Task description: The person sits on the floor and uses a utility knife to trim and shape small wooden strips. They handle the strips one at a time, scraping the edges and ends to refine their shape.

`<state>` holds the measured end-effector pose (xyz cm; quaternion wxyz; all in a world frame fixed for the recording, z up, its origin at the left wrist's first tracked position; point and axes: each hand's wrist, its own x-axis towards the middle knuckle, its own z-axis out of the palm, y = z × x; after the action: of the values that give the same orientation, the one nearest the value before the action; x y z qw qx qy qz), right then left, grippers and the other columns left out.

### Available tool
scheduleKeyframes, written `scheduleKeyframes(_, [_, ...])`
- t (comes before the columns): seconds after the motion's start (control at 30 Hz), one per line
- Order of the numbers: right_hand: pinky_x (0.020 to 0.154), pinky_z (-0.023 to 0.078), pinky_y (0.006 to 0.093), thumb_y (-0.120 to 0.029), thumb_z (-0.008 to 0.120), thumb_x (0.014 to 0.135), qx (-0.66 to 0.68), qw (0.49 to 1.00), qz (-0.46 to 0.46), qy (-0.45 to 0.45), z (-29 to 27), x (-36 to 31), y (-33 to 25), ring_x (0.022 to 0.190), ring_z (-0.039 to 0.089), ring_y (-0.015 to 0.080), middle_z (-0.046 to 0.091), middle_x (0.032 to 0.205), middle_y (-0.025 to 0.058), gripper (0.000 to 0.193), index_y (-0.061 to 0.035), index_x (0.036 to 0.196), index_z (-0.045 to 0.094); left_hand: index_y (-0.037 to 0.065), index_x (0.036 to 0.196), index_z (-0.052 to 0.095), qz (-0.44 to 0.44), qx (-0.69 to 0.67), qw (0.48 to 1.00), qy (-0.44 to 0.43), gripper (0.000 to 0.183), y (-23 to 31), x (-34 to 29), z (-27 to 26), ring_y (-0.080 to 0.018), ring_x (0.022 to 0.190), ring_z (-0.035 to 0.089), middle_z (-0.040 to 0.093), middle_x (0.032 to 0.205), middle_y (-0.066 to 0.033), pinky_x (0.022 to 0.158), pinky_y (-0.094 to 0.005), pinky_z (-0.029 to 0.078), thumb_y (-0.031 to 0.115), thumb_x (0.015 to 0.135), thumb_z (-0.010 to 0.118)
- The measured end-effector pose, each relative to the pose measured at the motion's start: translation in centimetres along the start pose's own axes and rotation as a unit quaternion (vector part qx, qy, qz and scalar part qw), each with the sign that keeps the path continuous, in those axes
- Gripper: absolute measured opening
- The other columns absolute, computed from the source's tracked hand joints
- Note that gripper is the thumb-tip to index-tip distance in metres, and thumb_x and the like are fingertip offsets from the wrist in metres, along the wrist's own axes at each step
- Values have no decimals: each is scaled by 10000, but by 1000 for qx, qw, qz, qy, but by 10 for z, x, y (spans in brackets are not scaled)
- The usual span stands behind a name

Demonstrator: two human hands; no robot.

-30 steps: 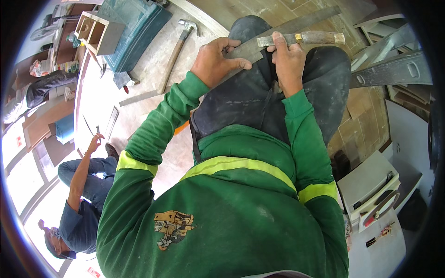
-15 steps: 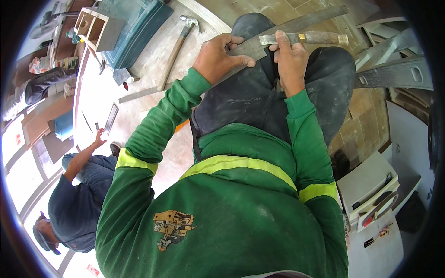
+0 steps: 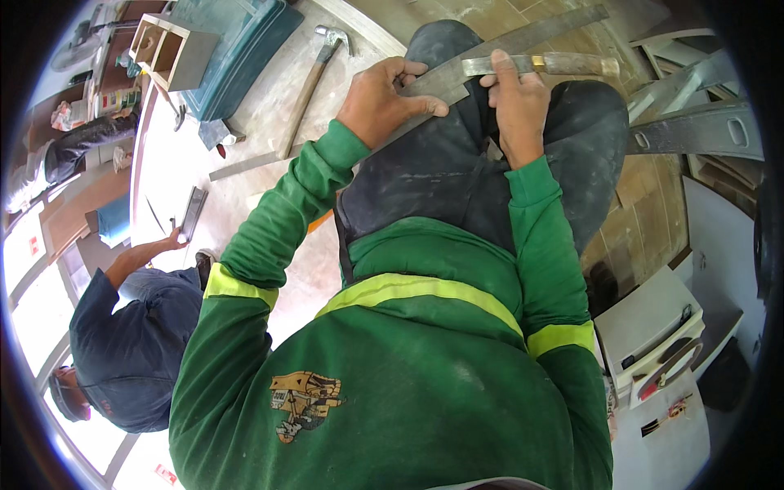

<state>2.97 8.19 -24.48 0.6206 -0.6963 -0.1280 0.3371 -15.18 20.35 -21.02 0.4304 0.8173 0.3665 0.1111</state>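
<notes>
Seemingly, the grey strip (image 3: pixel 451 79) is steadied over the left knee (image 3: pixel 443 37), pinched by the left hand (image 3: pixel 380 100); the wood-handled tool (image 3: pixel 576 64) is gripped by the right hand (image 3: pixel 521 104). Next, firm bracing seems called for.

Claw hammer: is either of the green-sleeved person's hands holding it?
No, the claw hammer lies on the pale floor, apart from the left hand and the right hand.

Tan floor tiles (image 3: pixel 641 208) spread at right, a pale, smudged floor (image 3: pixel 263 122) lies at left, and framed panes (image 3: pixel 29 282) glare white at far left
</notes>
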Motion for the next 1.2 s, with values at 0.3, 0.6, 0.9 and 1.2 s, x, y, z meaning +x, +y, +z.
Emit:
scheduleKeyframes(0.3, [528, 381, 253, -399, 718, 1002, -33, 998, -13, -47, 3, -8, 2, 545, 513, 85, 580, 591, 13, 514, 22, 709, 698, -18, 1210, 725, -9, -3, 1000, -13, 774, -5, 4, 1, -152, 900, 615, 635, 958, -46, 821, -303, 510, 444, 653, 999])
scheduleKeyframes(0.6, [536, 451, 298, -398, 716, 984, -76, 995, -52, -37, 1, -8, 9, 534, 566, 119, 612, 565, 53, 520, 26, 683, 698, -32, 1195, 720, -3, -6, 1000, -13, 796, -6, 5, 4, -181, 879, 630, 648, 946, -73, 803, -323, 521, 472, 642, 994])
scheduleKeyframes(0.9, [533, 435, 289, -422, 726, 979, -68, 996, -14, -51, -7, -4, 5, 533, 544, 111, 616, 579, 44, 541, 29, 681, 700, -20, 1221, 717, -6, 5, 1000, -13, 784, -9, 1, 1, -133, 877, 597, 618, 975, -38, 785, -295, 503, 440, 652, 1000])
scheduleKeyframes(1.2, [555, 460, 298, -418, 711, 983, -71, 995, 15, -65, -6, -13, 7, 555, 577, 117, 629, 581, 48, 524, 25, 704, 721, -20, 1204, 725, -2, 9, 1000, -9, 781, -11, 1, 0, -143, 877, 607, 632, 977, -40, 787, -300, 508, 465, 655, 995])
